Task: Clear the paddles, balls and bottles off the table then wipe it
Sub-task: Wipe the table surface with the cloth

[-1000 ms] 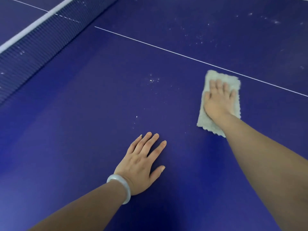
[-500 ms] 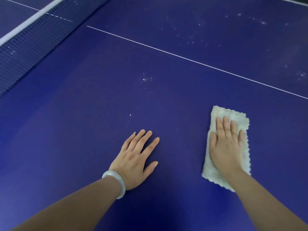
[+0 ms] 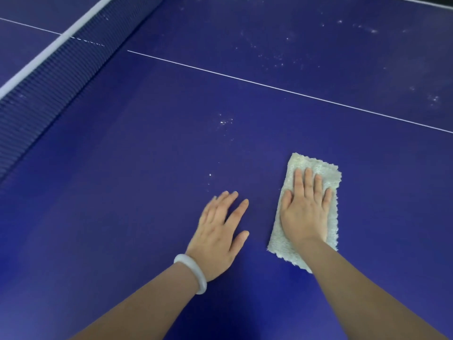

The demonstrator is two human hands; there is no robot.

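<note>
**Wiping of a table-tennis table, seen from the head camera.** A blue table (image 3: 122, 217) is crossed by a thin white centre line (image 3: 269, 85). A pale, fluffy cloth (image 3: 316, 165), folded into an oblong, is laid flat on the table on the near side of the line, well apart from it. The right hand (image 3: 305, 212) is pressed palm-down on the cloth with the fingers straight and close together. Nothing is gripped, and the far end and long edges of the cloth are left showing around the hand. The left hand (image 3: 218, 231) is laid flat on the bare table, also on the near side of the line. Its fingers are extended and slightly spread, nothing is held, and its outline is somewhat blurred. A white bangle (image 3: 193, 273) is worn on the left wrist. The net (image 3: 49, 89), dark blue with a white top band, is reached by the left end of the line. Whitish specks (image 3: 224, 121) are scattered between the line and the left hand, and more are seen on the far side of the line.
</note>
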